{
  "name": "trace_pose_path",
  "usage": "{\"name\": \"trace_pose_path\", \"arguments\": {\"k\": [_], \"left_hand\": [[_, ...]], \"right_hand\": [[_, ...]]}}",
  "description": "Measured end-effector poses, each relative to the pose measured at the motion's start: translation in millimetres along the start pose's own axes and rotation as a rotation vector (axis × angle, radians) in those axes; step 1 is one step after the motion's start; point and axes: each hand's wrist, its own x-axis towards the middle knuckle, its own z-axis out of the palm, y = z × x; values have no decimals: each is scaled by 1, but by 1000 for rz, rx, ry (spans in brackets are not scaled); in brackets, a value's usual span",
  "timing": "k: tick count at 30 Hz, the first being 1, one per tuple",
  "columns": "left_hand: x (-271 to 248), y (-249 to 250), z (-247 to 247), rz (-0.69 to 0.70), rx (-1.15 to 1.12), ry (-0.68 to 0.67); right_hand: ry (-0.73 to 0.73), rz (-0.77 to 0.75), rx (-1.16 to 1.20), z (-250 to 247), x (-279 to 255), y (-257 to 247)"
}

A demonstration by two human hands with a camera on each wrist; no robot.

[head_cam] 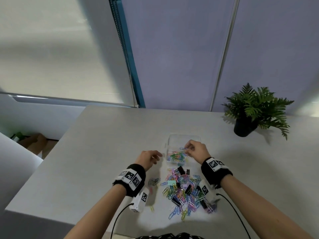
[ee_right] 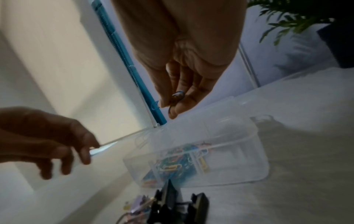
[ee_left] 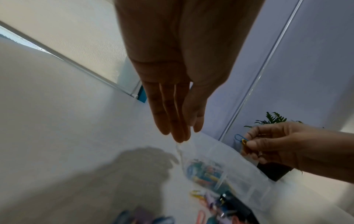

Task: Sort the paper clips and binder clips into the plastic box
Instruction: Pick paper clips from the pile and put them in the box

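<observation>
— Both hands are over the tabletop (head_cam: 96,135): my right hand (head_cam: 196,150) pinches a few paper clips (ee_left: 241,139) above the plastic box (head_cam: 185,137), my left hand (head_cam: 149,158) hangs loose, holding nothing.

— How do I drop them well?

— I'd lower them over the compartment that already holds clips, then let go low, so none bounce out. The mixed pile (head_cam: 185,188) waits near me.
</observation>
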Motion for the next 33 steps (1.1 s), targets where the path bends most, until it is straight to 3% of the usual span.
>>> {"name": "trace_pose_path", "arguments": {"k": [4, 8, 10, 13, 19, 25, 33], "left_hand": [[-39, -32, 7, -83, 32, -19], [-67, -48, 26, -119, 167, -70], [-71, -49, 35, -128, 221, -59], [-67, -40, 47, -183, 253, -10], [-53, -25, 70, -292, 328, -8], [-49, -28, 72, -348, 264, -9], [-54, -28, 72, -308, 266, -31]], "right_hand": [[-94, -123, -216, 14, -4, 0], [-194, -375, -347, 32, -32, -9], [-312, -496, -415, 47, -47, -16], [-475, -560, -686, 70, -56, -24], [-568, -583, -877, 93, -57, -28], [-542, -503, -765, 96, -55, -26], [-498, -453, -669, 95, -59, -12]]}}
